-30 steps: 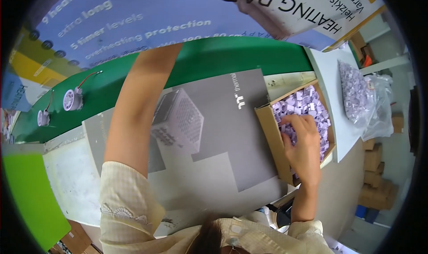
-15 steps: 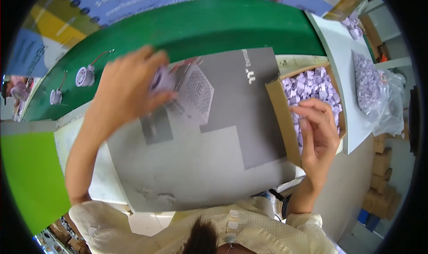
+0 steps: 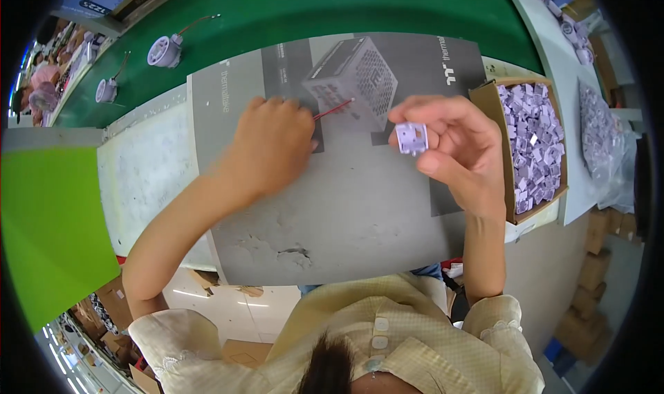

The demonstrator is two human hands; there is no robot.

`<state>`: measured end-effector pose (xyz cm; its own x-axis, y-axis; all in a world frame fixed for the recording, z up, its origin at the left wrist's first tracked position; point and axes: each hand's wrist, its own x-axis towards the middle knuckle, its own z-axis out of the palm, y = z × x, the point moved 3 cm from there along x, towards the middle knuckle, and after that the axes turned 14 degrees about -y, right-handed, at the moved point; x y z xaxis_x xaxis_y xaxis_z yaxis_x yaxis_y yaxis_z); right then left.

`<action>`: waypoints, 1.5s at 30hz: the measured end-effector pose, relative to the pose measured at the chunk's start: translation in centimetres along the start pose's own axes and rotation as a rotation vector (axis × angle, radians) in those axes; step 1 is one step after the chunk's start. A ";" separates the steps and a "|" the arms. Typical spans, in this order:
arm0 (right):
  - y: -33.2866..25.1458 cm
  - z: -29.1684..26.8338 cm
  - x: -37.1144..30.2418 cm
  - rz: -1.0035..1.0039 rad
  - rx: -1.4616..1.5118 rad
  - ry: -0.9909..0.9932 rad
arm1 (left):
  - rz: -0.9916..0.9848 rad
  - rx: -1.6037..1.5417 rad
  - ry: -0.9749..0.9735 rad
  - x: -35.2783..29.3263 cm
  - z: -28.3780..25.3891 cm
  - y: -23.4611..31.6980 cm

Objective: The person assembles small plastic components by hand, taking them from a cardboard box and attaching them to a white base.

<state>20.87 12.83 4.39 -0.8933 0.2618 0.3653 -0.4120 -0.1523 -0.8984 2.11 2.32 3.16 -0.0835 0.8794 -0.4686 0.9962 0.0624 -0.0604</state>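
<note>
In the head view, the left hand (image 3: 273, 145) is back-up over the middle of a grey printed sheet (image 3: 332, 214), its fingers curled downward. A red wire (image 3: 335, 110) sticks out past its fingertips toward the right; the hand's own back hides what the fingers grip, so how tightly they are closed cannot be told. The right hand (image 3: 463, 159) is half curled, pinching a small lilac plastic part (image 3: 411, 138) between thumb and fingers, above the sheet near its right edge. The left forearm crosses the sheet's left edge and covers some of it. By the right edge of the worktop (image 3: 149, 179), just beside the sheet, stands an open cardboard box (image 3: 492, 110) full of similar lilac pieces (image 3: 534, 152). Beyond the worktop's far edge, two round white parts (image 3: 164, 51) with wires sit toward the left on a green surface (image 3: 387, 6).
</note>
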 end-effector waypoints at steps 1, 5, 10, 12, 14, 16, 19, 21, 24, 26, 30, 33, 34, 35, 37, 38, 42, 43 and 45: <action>0.6 -0.2 0.4 0.034 0.000 -0.011 | 0.013 -0.175 -0.106 1.0 -0.1 -0.7; 1.9 -1.5 2.1 0.051 -0.137 0.025 | 0.249 -0.691 -0.324 3.2 -0.9 -2.3; 3.3 -2.5 2.6 0.010 -0.186 0.043 | 0.454 -1.076 -0.404 5.0 -0.5 -3.1; 3.9 -2.8 2.4 0.020 -0.195 0.024 | 0.487 -1.109 -0.441 5.6 -0.6 -2.9; 4.3 -2.9 2.2 0.026 -0.194 0.032 | 0.654 -1.317 -0.365 6.0 -0.9 -2.7; 4.6 -3.0 2.3 0.000 -0.191 0.061 | 0.637 -1.341 -0.360 6.5 -0.5 -2.8; 4.6 -3.1 2.2 -0.044 -0.073 0.143 | 0.578 -1.396 -0.312 6.4 -0.7 -2.5; 4.3 -3.2 2.1 -0.046 -0.017 0.210 | 0.538 -1.427 -0.271 6.1 -0.9 -2.3; 4.5 -4.0 1.6 0.029 -0.122 0.192 | 0.569 -1.464 -0.183 5.8 -1.2 -2.0; 5.1 -4.7 1.2 0.037 -0.073 0.182 | 0.555 -1.484 -0.153 5.5 -1.4 -1.8; 5.7 -4.8 1.3 0.099 0.182 0.228 | 0.544 -1.478 -0.134 5.1 -1.4 -1.6; 6.0 -4.1 1.7 0.140 0.333 0.277 | 0.577 -1.497 -0.077 5.0 -1.3 -1.6; 6.1 -4.0 1.8 0.143 0.334 0.276 | 0.554 -1.505 -0.097 5.0 -1.4 -1.6; 6.3 -3.9 1.8 0.140 0.374 0.293 | 0.530 -1.513 -0.117 4.9 -1.4 -1.6; 6.6 -4.0 1.6 0.139 0.416 0.310 | 0.522 -1.519 -0.117 4.9 -1.4 -1.6; 6.9 -4.3 1.3 0.144 0.403 0.290 | 0.516 -1.524 -0.117 4.9 -1.4 -1.6; 6.7 -4.2 1.4 0.150 0.376 0.247 | 0.475 -1.556 -0.086 4.9 -1.2 -1.8; 6.5 -4.1 1.6 0.150 0.375 0.249 | 0.425 -1.542 -0.095 4.9 -1.4 -1.9; 6.1 -3.6 1.9 0.159 0.251 0.252 | 0.375 -1.527 -0.104 4.8 -1.5 -1.9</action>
<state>17.27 15.85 -1.31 -0.8902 0.4375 0.1267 -0.3310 -0.4303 -0.8398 -0.15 7.15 2.30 0.2269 0.9226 -0.3119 0.0370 0.3118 0.9494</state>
